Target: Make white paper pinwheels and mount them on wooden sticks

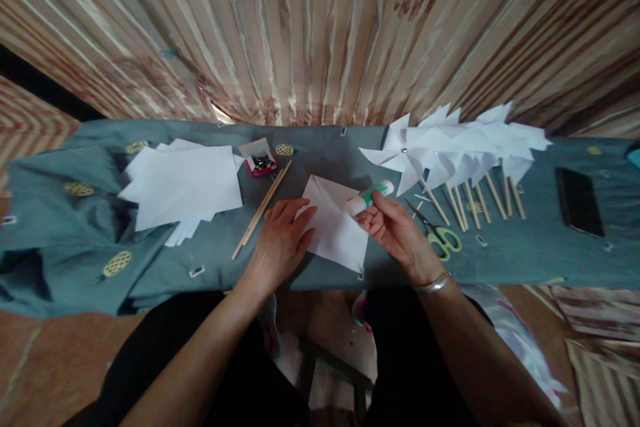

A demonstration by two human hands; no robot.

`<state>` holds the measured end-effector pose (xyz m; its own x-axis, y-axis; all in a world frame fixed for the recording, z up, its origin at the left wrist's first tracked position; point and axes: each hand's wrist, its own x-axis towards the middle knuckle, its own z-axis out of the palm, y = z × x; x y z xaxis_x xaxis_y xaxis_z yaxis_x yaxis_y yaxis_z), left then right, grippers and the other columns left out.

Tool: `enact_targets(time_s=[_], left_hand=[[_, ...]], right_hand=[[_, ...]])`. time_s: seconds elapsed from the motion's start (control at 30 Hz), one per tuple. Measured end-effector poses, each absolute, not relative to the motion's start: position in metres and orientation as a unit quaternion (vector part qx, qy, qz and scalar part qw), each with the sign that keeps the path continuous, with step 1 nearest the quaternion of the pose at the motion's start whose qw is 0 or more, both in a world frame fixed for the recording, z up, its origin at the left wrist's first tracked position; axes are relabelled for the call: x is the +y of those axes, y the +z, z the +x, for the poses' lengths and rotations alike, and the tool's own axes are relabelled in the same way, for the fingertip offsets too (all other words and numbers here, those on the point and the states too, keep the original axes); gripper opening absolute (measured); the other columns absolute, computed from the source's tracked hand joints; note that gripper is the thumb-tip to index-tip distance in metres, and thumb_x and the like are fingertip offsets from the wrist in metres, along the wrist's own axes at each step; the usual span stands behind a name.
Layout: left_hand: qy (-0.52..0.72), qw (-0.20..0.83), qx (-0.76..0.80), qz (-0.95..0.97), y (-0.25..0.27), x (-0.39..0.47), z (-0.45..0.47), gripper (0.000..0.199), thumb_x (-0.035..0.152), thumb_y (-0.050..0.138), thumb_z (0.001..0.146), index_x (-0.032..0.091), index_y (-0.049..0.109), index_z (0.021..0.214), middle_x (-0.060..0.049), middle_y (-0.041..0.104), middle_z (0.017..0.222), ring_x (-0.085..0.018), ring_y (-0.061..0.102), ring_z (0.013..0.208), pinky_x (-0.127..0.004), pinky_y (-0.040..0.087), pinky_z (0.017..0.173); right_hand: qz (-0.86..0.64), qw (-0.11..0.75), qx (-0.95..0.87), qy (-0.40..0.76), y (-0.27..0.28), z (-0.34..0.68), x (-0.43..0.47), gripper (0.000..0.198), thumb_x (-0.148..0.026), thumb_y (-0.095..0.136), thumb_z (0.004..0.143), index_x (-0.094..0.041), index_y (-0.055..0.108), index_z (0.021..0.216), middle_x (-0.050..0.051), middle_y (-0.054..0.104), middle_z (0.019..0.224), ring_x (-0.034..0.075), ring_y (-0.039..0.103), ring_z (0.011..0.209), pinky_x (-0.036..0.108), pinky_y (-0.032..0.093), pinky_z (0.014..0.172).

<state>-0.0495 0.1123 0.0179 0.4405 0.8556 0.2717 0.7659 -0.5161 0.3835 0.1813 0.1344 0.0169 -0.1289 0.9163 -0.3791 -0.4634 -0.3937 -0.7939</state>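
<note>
A white square of paper (336,223) lies in front of me, with slits running in from its corners. My left hand (286,230) rests on the paper's left edge, fingers apart and holding nothing. Above the paper's right side, my right hand (395,230) grips a white and green glue stick (369,198), tilted with one end toward the paper. Whether the glue stick touches the sheet I cannot tell. Two wooden sticks (263,209) lie just left of my left hand. Green-handled scissors (443,241) lie beside my right hand, partly hidden by it.
A stack of white paper (187,183) lies at the left. Behind the sticks stands a small red box (260,163) of shiny pins. Several white paper pinwheels (460,143) on sticks lie at the right, then a dark phone (579,201). A striped curtain (320,33) hangs behind the cloth-covered table (215,260).
</note>
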Motion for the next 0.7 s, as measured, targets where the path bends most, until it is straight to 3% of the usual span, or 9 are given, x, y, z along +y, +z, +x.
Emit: enact_targets(time_s=[0.17,0.5,0.7], left_hand=[[0.214,0.133,0.443,0.860,0.009,0.104,-0.035,0.032,0.015,0.050,0.094,0.014,0.065,0.122,-0.017,0.063,0.131,-0.032,0.054,0.120,-0.050,0.050,0.094],[0.198,0.158,0.416,0.873,0.001,0.091,-0.021,0.035,0.018,0.053,0.096,0.015,0.062,0.130,-0.021,0.051,0.146,-0.036,0.042,0.141,-0.057,0.040,0.111],[0.171,0.185,0.432,0.866,0.000,0.089,-0.019,0.036,0.028,0.061,0.093,0.021,0.062,0.129,-0.020,0.039,0.155,-0.040,0.030,0.148,-0.063,0.032,0.115]], right_hand=[[-0.506,0.511,-0.342,0.604,0.020,0.179,0.131,0.034,-0.040,0.093,0.059,-0.023,0.076,0.083,-0.004,0.074,0.073,0.008,0.064,0.061,0.020,0.053,0.062],[-0.471,0.494,-0.238,0.691,0.017,0.172,0.134,0.037,-0.054,0.086,0.066,-0.023,0.067,0.072,-0.006,0.067,0.063,0.008,0.061,0.057,0.020,0.054,0.058],[-0.540,0.487,-0.321,0.607,0.013,0.170,0.136,0.040,-0.054,0.087,0.062,-0.021,0.066,0.072,-0.005,0.067,0.063,0.008,0.060,0.056,0.021,0.050,0.056]])
